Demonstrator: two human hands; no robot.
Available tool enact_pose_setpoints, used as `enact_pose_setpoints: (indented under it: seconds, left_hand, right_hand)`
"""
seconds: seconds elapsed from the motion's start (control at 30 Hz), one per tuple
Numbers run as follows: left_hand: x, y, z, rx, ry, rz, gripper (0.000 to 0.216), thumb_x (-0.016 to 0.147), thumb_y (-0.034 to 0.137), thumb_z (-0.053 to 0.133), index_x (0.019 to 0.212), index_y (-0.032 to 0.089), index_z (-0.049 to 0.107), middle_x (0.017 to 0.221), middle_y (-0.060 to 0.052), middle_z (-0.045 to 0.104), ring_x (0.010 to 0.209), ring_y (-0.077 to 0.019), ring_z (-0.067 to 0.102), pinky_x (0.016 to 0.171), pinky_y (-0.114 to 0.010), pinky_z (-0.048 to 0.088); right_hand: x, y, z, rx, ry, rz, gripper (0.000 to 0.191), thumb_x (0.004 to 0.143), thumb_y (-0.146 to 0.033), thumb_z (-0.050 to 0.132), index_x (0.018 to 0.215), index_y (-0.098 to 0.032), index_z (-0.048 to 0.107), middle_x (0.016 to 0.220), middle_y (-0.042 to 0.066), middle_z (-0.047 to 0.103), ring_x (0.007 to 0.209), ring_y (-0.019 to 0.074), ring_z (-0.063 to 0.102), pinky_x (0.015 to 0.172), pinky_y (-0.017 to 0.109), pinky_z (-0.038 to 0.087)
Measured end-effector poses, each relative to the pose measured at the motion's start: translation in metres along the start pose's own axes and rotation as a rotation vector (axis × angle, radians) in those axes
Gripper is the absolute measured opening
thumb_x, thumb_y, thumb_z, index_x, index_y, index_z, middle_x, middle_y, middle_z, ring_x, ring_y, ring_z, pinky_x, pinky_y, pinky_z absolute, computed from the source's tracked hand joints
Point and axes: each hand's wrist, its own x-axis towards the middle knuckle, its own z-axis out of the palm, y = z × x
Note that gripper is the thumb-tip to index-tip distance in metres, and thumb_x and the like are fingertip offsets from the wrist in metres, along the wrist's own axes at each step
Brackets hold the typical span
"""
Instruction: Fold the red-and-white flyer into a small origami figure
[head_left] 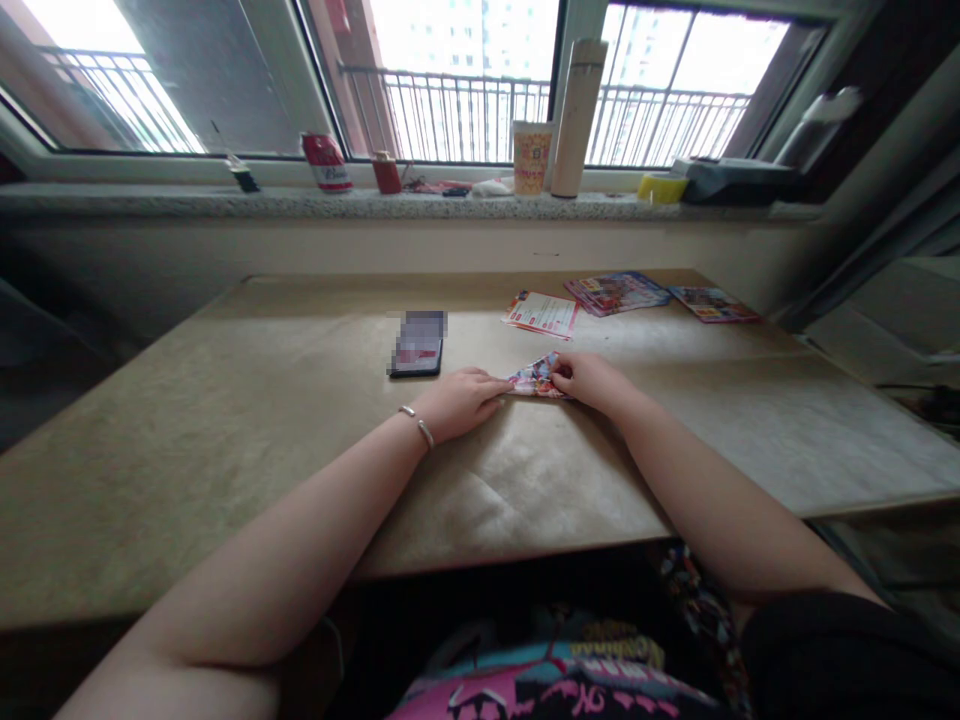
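Folded printed paper (531, 384) stretches from nine to three o'clock, the left hand (459, 402) touching its nine-o'clock tip with outstretched fingers, the right hand (594, 381) pinching its three-o'clock side.

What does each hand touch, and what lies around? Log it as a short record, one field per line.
Left hand: touching the left tip of the folded paper
Right hand: pinching the paper toward its right end
Paper: colourful print, on the tabletop
Left wrist: silver bracelet
Beyond left hand: phone
Beyond paper: white-and-red cards
Farther right: a larger colourful spread, a smaller colourful pile
Windowsill: includes red can, patterned cup, tall cylinder
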Motion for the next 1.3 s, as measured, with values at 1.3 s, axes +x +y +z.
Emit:
enact_pose_setpoints:
  seconds: [1.3]
  left_hand:
    - [0.002, 0.01, 0.004, 0.065, 0.007, 0.018, 0.034, 0.093, 0.035, 0.047, 0.12, 0.019, 0.06, 0.106, -0.009, 0.061, 0.1, -0.0214, 0.056, 0.09, -0.035, 0.047]
  right_hand:
    - [0.008, -0.007, 0.014, -0.003, 0.128, -0.222, 0.014, 0.08, -0.029, 0.06, 0.082, -0.019, 0.068, 0.088, 0.006, 0.068, 0.085, 0.0177, 0.059, 0.078, 0.028, 0.042]
